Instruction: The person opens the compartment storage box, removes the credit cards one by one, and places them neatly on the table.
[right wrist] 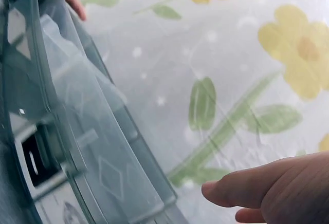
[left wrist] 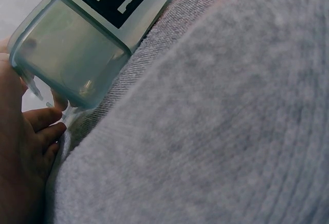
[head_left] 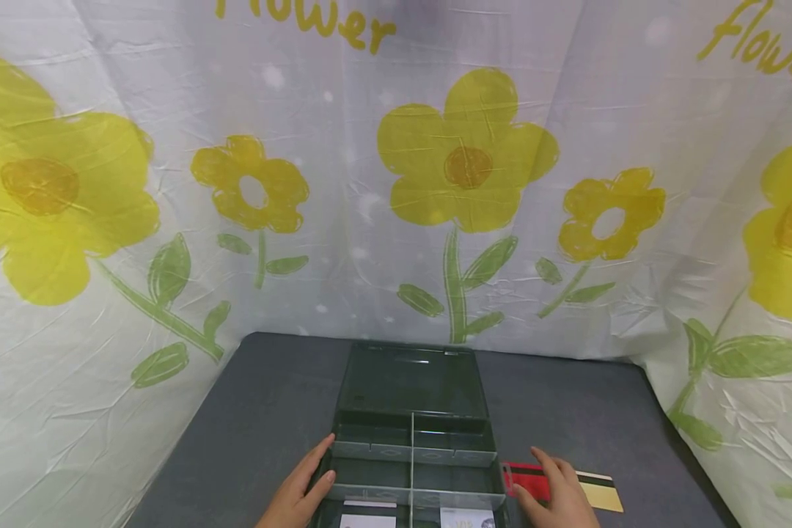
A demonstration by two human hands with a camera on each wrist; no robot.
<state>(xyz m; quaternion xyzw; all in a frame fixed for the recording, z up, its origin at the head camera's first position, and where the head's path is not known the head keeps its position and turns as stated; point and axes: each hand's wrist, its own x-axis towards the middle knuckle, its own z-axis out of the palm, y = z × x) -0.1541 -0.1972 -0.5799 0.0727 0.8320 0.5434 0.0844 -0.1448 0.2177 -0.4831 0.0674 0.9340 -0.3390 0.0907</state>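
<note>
Both hands cropped below: left hand [head_left: 300,491] fingers straight against box [head_left: 412,440]; right hand [head_left: 557,499] flat, hiding red card [head_left: 524,477].

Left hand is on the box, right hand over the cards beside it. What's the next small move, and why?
Probably pinch the red card with the right hand and lift it. That hand lies flat on the cards, with no grip yet. The left hand rests against the box, whose lid is open. The yellow card lies partly under the hand.
</note>
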